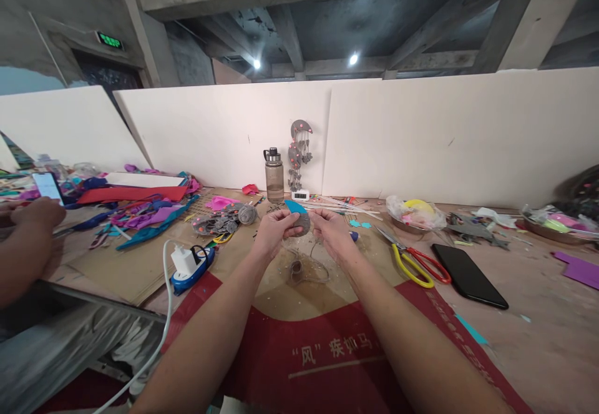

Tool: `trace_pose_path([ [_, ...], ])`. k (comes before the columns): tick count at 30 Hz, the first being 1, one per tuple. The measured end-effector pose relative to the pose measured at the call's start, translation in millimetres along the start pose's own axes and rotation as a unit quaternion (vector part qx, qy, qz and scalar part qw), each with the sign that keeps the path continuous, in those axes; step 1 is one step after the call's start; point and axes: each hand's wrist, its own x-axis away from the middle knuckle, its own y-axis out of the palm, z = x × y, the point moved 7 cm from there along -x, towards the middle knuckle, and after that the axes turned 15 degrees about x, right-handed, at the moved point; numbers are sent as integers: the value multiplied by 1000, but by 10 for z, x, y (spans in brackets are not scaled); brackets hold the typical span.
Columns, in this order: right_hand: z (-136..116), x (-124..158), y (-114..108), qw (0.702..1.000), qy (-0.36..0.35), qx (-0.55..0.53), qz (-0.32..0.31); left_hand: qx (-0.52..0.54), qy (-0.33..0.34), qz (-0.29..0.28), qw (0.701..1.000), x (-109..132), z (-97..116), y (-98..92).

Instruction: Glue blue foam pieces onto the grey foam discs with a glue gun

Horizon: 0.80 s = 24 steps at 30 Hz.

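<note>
My left hand [276, 233] pinches a curved piece [302, 222], bright blue at its upper tip and wrapped in grey yarn lower down. Close beside its right edge, my right hand [331, 231] is closed, with thumb and fingertips together on what looks like a strand of the yarn. Loose grey yarn [322, 271] loops over the table below both hands, around a small brownish-grey coil [296, 269]. Against the white board hangs a grey crescent ornament [301, 130] with pink dots and dangling pieces.
Scissors [414, 261] with red and yellow handles lie right, beside a black phone [468, 275]. A power strip [193, 270] with a white cable sits left. Behind stand a water bottle [274, 177] and grey yarn ball [247, 214]. Another person's hand [40, 214] is far left near felt scraps [135, 198].
</note>
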Motion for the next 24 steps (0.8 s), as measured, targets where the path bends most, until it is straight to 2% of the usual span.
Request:
trace_pose_path([
  [8,-10,23,55,996,25,-60,-55,25,-58,-21,998,-79,-81,-85],
  [19,-95,83,85,992,33,-104,-56,67,-93,-21,993,-55,-91,-64],
  [24,-95,86,71,997,30,-63,-43,63,-86,-26,994,-47,-52,-50],
])
